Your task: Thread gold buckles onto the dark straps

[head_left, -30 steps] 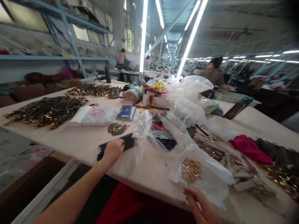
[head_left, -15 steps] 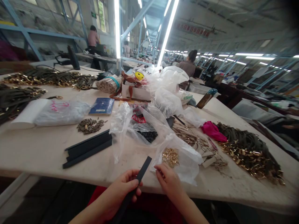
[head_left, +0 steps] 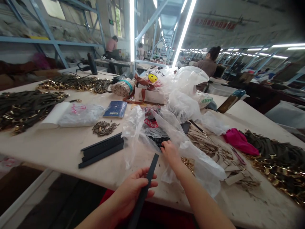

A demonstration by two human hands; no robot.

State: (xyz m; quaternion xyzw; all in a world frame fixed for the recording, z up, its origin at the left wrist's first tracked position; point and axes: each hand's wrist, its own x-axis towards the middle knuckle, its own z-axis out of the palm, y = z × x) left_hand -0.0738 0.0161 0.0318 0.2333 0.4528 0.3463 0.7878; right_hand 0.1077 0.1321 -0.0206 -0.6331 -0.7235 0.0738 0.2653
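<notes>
My left hand (head_left: 135, 187) is closed around a long black strap (head_left: 150, 171), held upright over the near edge of the table (head_left: 59, 149). My right hand (head_left: 170, 152) reaches forward into an open clear plastic bag (head_left: 171, 130) and touches small black parts (head_left: 160, 141) inside; its fingertips are curled and partly hidden. A stack of black straps (head_left: 101, 150) lies on the table to the left. A second clear bag with gold metal rings (head_left: 189, 163) lies just right of my right wrist.
Piles of dark straps with gold buckles (head_left: 26, 106) cover the left, and another pile (head_left: 276, 156) the right. A blue booklet (head_left: 115, 109), small metal pieces (head_left: 103, 128), a pink cloth (head_left: 239, 141), white bags (head_left: 186, 86) and a bottle (head_left: 230, 101) crowd the middle. People sit at tables behind.
My left hand left the strap stack and lifted one black strap toward me. My right hand moved from the bag of gold rings forward into the bag of black parts.
</notes>
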